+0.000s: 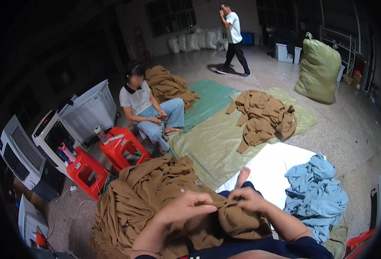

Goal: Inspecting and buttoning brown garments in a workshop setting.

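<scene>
A brown knit garment [242,222] lies across my lap, and both hands pinch its edge. My left hand [189,207] is closed, thumb against fingers, on a thin stretch of the brown knit. Close beside it, my right hand [247,200] grips the same fabric, its fingers bent. Between the two hands the edge is drawn up into a narrow strip. A large heap of brown knit garments [143,194] spreads to the left and runs up against my left forearm. Whether a small tool is held in the fingers cannot be made out.
Red stools [123,146] stand left, near air coolers [24,149] and a white bin [91,110]. A seated person [145,103] is beyond them; another person [233,36] walks behind. Brown garments [264,114] lie on a tarp [207,146], blue knitwear [315,190] at right. A stuffed sack [318,71] stands far right.
</scene>
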`<state>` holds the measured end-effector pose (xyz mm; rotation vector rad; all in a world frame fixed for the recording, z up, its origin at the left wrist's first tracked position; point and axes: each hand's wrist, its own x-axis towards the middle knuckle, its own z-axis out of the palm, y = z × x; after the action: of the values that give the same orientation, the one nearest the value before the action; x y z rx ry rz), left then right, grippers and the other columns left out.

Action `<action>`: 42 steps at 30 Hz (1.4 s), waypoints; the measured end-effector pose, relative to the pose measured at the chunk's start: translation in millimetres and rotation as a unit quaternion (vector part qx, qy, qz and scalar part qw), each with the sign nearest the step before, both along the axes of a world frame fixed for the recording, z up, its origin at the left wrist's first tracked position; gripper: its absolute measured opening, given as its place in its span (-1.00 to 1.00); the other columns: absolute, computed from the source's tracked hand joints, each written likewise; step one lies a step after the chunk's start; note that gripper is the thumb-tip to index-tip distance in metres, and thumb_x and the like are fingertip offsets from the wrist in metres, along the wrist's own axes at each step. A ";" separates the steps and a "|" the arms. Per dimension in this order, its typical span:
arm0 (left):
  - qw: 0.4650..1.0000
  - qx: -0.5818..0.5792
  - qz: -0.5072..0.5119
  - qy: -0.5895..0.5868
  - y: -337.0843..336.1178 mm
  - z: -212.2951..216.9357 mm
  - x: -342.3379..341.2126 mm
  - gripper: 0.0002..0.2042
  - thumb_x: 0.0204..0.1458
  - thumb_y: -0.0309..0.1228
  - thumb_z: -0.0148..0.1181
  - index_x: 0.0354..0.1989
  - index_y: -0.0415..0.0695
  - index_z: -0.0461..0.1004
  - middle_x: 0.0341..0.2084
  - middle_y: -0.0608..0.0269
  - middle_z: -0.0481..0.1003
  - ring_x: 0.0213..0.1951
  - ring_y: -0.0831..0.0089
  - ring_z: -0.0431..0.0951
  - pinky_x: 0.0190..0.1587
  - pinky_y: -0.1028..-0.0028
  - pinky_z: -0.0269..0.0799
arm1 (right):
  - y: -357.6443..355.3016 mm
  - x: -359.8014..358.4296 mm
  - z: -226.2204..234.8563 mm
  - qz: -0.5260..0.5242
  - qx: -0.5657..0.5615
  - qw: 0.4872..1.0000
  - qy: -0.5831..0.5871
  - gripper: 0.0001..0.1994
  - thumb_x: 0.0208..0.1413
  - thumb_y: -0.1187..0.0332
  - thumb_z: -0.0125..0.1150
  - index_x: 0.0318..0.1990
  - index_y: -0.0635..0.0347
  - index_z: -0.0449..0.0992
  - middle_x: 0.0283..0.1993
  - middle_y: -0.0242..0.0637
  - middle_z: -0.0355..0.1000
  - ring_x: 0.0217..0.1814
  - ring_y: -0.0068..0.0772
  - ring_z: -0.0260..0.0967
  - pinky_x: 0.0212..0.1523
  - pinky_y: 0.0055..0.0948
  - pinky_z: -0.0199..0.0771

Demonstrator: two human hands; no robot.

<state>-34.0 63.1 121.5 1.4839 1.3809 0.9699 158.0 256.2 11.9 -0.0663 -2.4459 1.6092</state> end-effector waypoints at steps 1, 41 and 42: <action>1.000 -0.005 -0.002 0.013 -3.4 -0.7 -11.1 -0.78 0.13 -0.33 0.23 -0.31 -0.28 0.51 -0.51 0.40 0.47 -0.38 0.70 0.38 -0.28 0.59 0.33 | 9.3 1.9 1.9 -0.009 -0.083 0.996 0.017 -0.77 -0.03 0.63 0.14 -0.16 0.31 0.50 -0.23 -0.33 0.49 -0.12 -0.50 0.42 -0.02 -0.51 0.39; 0.922 0.125 0.214 -0.299 30.7 3.1 52.9 -0.75 0.11 -0.45 0.25 -0.09 -0.31 0.46 -0.28 0.34 0.52 -0.24 0.66 0.48 -0.15 0.66 0.40 | -18.4 -13.7 80.7 -0.173 0.399 0.774 0.460 -0.80 -0.24 0.50 0.35 -0.38 0.28 0.50 -0.39 -0.22 0.45 -0.52 -0.37 0.43 -0.58 -0.47 0.39; 0.921 0.123 0.217 -0.299 29.1 2.0 53.3 -0.75 0.11 -0.45 0.25 -0.09 -0.31 0.46 -0.28 0.34 0.52 -0.24 0.66 0.48 -0.15 0.66 0.40 | -19.0 -15.2 78.7 -0.172 0.396 0.776 0.460 -0.80 -0.24 0.50 0.35 -0.38 0.28 0.50 -0.39 -0.22 0.45 -0.52 -0.37 0.43 -0.58 -0.47 0.39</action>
<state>19.3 92.2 123.5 0.9207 1.1666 1.7614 142.8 237.1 90.5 0.3121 -1.8985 0.2053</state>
